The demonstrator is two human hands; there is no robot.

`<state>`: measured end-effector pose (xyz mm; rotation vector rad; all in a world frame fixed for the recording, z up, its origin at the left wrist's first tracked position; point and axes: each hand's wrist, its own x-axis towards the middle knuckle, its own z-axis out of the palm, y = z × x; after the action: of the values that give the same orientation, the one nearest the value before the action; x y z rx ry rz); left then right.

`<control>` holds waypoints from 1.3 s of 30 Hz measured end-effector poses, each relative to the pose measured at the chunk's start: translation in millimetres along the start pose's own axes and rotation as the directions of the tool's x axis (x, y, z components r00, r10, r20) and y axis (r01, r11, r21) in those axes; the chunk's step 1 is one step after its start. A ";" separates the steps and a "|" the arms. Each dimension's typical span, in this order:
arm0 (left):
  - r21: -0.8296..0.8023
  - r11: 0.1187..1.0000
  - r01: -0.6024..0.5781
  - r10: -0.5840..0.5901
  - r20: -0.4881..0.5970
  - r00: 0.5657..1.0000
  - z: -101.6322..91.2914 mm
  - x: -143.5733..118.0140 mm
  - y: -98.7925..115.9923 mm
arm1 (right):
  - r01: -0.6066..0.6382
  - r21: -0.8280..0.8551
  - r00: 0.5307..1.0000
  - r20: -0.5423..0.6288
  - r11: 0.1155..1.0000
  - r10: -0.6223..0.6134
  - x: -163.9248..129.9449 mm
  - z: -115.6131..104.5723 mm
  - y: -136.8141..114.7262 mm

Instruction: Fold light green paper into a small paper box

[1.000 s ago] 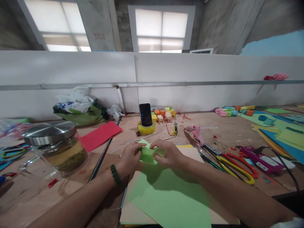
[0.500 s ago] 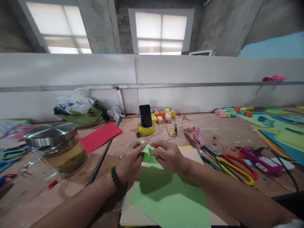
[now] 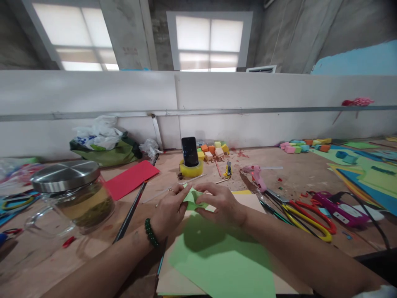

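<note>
A small folded piece of green paper (image 3: 192,200) is pinched between my two hands, above the middle of the work area. My left hand (image 3: 171,205), with a ring and a dark green bead bracelet (image 3: 151,232), is closed on its left side. From the right, my right hand (image 3: 221,203) grips the paper with thumb and fingers, one edge standing up between them. Beneath both hands lies a larger green sheet (image 3: 223,260) on a stack of pale paper (image 3: 176,281). Fingers hide part of the small piece.
To the left stand a lidded glass mug (image 3: 83,203) and a red sheet (image 3: 132,179). Behind my hands a phone (image 3: 190,151) leans in a yellow tape roll (image 3: 190,169). On the right lie scissors (image 3: 310,217), a pink glue gun (image 3: 257,177) and a purple device (image 3: 338,209).
The fingers of my right hand have shifted slightly, and the small green paper is bent differently between my hands. The other things stay in place.
</note>
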<state>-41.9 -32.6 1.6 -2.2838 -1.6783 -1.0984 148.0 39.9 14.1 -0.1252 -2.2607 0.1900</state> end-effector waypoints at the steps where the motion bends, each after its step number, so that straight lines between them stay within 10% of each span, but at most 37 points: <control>1: 0.010 1.000 -0.002 0.002 -0.001 1.000 -0.2 -0.1 -0.1 | 0.007 0.030 1.000 0.005 1.000 -0.007 0.0 -0.1 0.5; 16: 0.205 0.967 -0.149 0.154 -0.011 0.988 -0.6 -1.2 1.0 | -0.343 0.252 0.937 0.017 0.905 0.350 0.7 7.5 4.4; 31: 0.097 0.974 -0.206 0.215 -0.096 0.972 -2.2 -0.6 1.6 | 0.106 -0.068 0.977 -0.178 0.992 -0.117 -3.1 5.1 7.8; 36: 0.146 0.948 -0.282 0.301 -0.131 0.945 -2.4 -0.5 -3.2 | 0.084 0.179 0.991 -0.114 0.980 -0.064 -2.2 -5.1 -0.5; 39: 0.222 0.930 -0.295 0.324 -0.109 0.940 -3.7 -0.1 -6.0 | -0.149 0.406 0.980 -0.063 0.902 0.190 1.7 -6.9 -2.0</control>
<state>-48.9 -32.1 2.4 -2.1839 -1.2556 -0.9488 152.2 38.9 20.0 -0.1110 -2.0621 0.7189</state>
